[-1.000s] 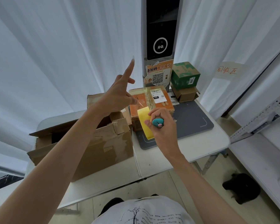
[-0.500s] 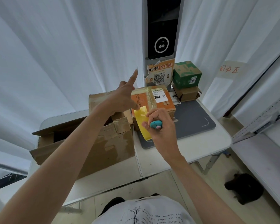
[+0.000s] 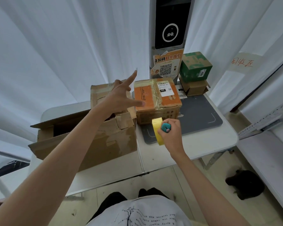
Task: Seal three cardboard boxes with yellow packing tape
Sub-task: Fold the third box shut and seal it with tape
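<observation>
My right hand (image 3: 171, 136) grips a roll of yellow packing tape (image 3: 158, 132) together with a small teal object (image 3: 166, 127), just in front of the orange-topped cardboard box (image 3: 155, 101). That box stands closed on a grey mat, with tape and a white label across its top. My left hand (image 3: 121, 97) hovers with fingers spread above the gap between the orange box and a large brown box (image 3: 88, 137) whose flaps stand open. The left hand holds nothing.
A green box (image 3: 195, 66) sits on a small brown box (image 3: 194, 88) at the back right of the white table (image 3: 203, 147). A dark kiosk screen (image 3: 170, 22) with a QR poster stands behind. White curtains surround. A dark object (image 3: 245, 185) lies on the floor at right.
My left hand has lowered toward the orange box. My right hand with the tape roll has dropped down and nearer the table's front, clearing the orange box's top.
</observation>
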